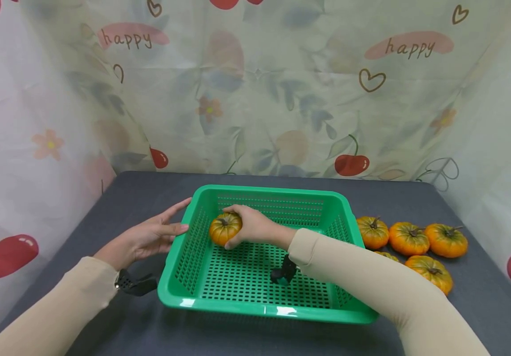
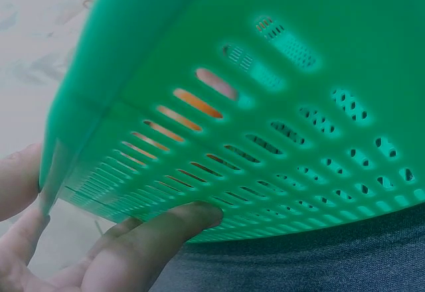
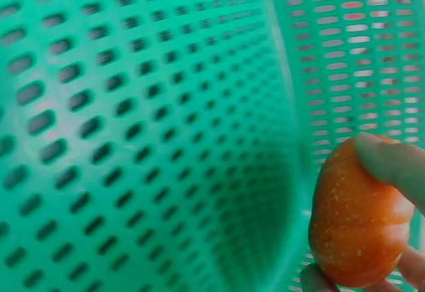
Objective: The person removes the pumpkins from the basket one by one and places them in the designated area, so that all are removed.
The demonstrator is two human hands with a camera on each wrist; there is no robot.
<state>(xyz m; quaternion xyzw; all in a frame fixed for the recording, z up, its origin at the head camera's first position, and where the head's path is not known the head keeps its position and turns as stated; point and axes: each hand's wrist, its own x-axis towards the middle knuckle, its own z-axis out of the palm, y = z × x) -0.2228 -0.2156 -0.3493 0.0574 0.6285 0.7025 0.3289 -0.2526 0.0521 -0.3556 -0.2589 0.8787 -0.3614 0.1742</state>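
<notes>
A green plastic basket (image 1: 264, 310) with slotted walls stands on the dark table. My right hand (image 1: 255, 225) reaches into it and grips a small orange pumpkin (image 1: 222, 231) close to the left wall, thumb and fingers on opposite sides. The right wrist view shows the pumpkin (image 3: 358, 219) smooth and ribbed, against the mesh. My left hand (image 1: 150, 235) is at the basket's outer left side, fingers spread and fairly straight. In the left wrist view, fingertips (image 2: 192, 216) touch the slotted outer wall (image 2: 199, 13), and orange shows through its slots.
Several more orange pumpkins (image 1: 408, 238) lie on the table right of the basket, partly behind my right sleeve (image 1: 362, 267). A black wrist camera (image 1: 284, 272) hangs under the right wrist, over the basket floor. Printed curtains (image 1: 255, 99) enclose the table (image 1: 157, 185) at the back and sides.
</notes>
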